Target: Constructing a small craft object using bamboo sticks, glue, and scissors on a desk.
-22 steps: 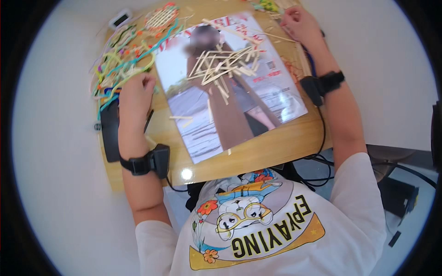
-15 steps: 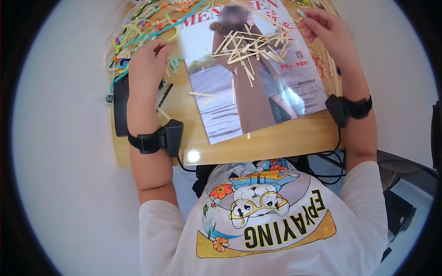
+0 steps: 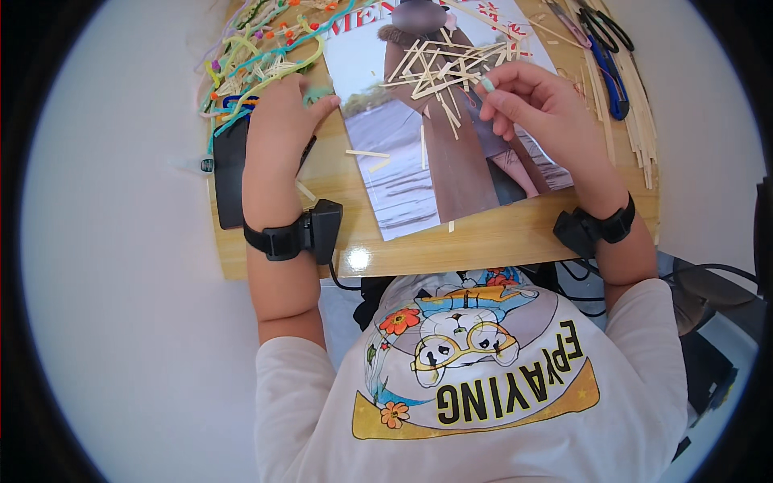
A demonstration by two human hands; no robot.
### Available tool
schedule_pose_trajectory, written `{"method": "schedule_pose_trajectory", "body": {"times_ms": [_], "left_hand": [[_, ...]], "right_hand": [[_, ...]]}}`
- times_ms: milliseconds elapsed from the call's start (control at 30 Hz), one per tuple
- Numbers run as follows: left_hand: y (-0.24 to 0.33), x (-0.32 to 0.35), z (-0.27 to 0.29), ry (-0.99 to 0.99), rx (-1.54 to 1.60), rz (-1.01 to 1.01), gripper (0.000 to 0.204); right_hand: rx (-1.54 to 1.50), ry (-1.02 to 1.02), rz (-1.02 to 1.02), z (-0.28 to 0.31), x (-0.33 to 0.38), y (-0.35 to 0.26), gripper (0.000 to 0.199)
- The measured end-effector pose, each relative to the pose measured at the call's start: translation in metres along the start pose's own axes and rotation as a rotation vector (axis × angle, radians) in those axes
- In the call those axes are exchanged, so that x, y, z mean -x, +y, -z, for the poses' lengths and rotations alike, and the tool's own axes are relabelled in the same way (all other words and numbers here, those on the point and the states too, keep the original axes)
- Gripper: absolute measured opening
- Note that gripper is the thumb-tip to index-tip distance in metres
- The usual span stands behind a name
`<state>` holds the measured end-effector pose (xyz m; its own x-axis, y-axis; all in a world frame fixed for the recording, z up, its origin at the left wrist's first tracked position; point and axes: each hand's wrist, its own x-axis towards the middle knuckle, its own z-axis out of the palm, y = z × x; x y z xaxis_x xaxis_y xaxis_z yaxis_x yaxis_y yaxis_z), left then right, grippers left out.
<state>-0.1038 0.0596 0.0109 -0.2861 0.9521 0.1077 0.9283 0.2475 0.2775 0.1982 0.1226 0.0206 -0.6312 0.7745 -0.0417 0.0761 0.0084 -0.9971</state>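
Note:
My right hand (image 3: pixel 538 109) is over the right side of a magazine (image 3: pixel 394 189), its thumb and index finger closed on a small pale green piece (image 3: pixel 487 84) whose kind I cannot make out. Close to it, a loose heap of thin wooden sticks (image 3: pixel 439 76) lies on the cover. My left hand (image 3: pixel 282 121) rests by the magazine's left edge, thumb stretched out and apart from the index finger; its other fingers are partly hidden. Beside those fingers is a blurred pale green tuft (image 3: pixel 316 94). A few single sticks (image 3: pixel 368 153) lie lower on the magazine.
Colourful fuzzy craft stems (image 3: pixel 266 44) pile up at the far left. A black flat object (image 3: pixel 231 181) lies under my left forearm, near a small bottle (image 3: pixel 201 165). On the right are a blue utility knife (image 3: pixel 609 80), scissors (image 3: pixel 608 28) and long wooden strips (image 3: pixel 642 121).
My right hand has come left and nearer, from the magazine's far right edge to over the cover beside the stick heap, carrying the pale green piece. The left thumb has spread away from the finger.

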Motion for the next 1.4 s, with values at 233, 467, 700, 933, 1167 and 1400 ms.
{"method": "schedule_pose_trajectory", "body": {"times_ms": [233, 467, 700, 933, 1167, 1400], "left_hand": [[-0.009, -0.01, -0.006, -0.044, 0.017, 0.004, 0.028], [0.032, -0.004, 0.004, -0.068, 0.484, 0.062, 0.021], [0.085, 0.034, -0.006, -0.25, 0.777, -0.03, 0.022], [0.095, 0.042, -0.011, -0.27, 0.783, -0.122, 0.017], [0.092, 0.043, -0.015, -0.248, 0.762, -0.208, 0.012], [0.092, 0.039, -0.016, -0.171, 0.655, -0.445, 0.011]], "right_hand": [[-0.044, -0.065, -0.043, -0.01, 0.007, 0.003, 0.014], [-0.185, -0.016, -0.01, -0.008, 0.005, 0.012, 0.01], [0.429, 0.049, 0.146, -0.023, 0.008, 0.005, 0.028], [0.811, 0.141, 0.634, -0.021, 0.003, 0.024, 0.032], [0.968, 0.042, 0.634, -0.019, 0.007, 0.015, 0.027], [0.76, 0.142, 0.636, -0.016, 0.0, 0.021, 0.015]]}}
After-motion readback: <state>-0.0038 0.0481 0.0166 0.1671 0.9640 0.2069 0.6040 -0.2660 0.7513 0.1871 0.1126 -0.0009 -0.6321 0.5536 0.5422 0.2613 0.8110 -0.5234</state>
